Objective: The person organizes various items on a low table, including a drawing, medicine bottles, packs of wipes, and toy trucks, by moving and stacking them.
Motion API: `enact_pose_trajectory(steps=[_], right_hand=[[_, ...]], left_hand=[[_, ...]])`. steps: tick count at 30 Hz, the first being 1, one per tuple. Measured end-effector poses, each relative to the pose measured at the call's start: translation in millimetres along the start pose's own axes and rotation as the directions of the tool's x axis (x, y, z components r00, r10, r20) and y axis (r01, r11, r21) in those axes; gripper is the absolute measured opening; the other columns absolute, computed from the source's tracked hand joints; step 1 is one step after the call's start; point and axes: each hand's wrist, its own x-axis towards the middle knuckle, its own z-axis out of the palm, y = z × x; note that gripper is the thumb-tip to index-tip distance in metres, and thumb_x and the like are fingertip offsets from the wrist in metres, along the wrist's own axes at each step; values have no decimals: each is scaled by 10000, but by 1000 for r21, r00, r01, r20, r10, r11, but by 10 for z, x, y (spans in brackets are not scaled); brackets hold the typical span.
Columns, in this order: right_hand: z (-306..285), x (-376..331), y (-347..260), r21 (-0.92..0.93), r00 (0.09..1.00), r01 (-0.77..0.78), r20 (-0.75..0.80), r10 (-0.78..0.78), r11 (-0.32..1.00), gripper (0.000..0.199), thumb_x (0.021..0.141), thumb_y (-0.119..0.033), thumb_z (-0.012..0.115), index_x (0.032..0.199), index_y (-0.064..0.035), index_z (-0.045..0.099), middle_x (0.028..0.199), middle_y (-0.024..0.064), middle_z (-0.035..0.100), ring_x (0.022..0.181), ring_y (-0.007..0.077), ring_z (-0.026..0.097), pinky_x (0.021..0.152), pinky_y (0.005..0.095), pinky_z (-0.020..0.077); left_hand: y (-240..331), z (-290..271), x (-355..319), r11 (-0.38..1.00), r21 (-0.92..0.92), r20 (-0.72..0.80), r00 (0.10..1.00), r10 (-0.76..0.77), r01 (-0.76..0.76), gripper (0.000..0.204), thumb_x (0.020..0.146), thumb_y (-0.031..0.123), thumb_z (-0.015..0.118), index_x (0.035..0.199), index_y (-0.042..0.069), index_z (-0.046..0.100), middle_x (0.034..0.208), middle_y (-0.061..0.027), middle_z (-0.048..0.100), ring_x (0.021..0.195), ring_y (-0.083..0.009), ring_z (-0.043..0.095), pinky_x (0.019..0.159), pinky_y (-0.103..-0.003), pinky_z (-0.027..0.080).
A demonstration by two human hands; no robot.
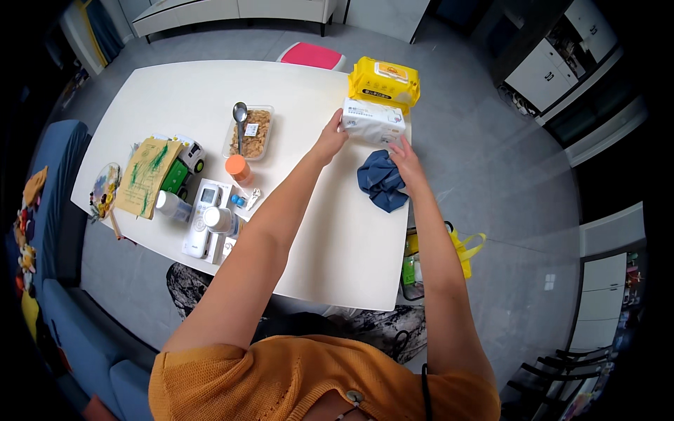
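Head view: a white bench (340,238) stands on grey floor (505,210), blue sofa (78,330) at left; fingers of left hand (329,142) and right hand (409,167) pinch a white packet (372,122).

Home living room, blue sofa (76,330), low cabinet (203,13)

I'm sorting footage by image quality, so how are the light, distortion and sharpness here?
Head view: the corners go black and the table's edges bow; a soft shadow dims its near part; faint pale streaks show on the floor. Also in the head view, the left hand, right hand and white pack show no strong blur.
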Motion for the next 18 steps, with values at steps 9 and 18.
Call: enact_pose_trajectory(steps=[9, 18], right_hand=[[-23, -186, -35, -171, 993, -105, -62, 96, 980, 648, 847, -103, 507, 1416, -57, 200, 1399, 155, 349, 1253, 206, 380, 989, 259, 326], [123, -103, -212, -132, 969, -209, -159, 187, 969, 841, 746, -169, 650, 1422, -69, 159, 1344, 151, 400, 1199, 235, 417, 972, 303, 341]], left_hand=[[-15, -85, -405, 974, 52, -93, 972, -215, 221, 770, 746, 8, 464, 1436, 70, 128, 1417, -250, 256, 1321, -321, 258, 1053, -354, 247], [130, -9, -377, 969, 9, -5, 969, -247, 248, 824, 796, 161, 570, 1442, 88, 63, 1378, -185, 323, 1200, -282, 397, 949, -394, 377]])
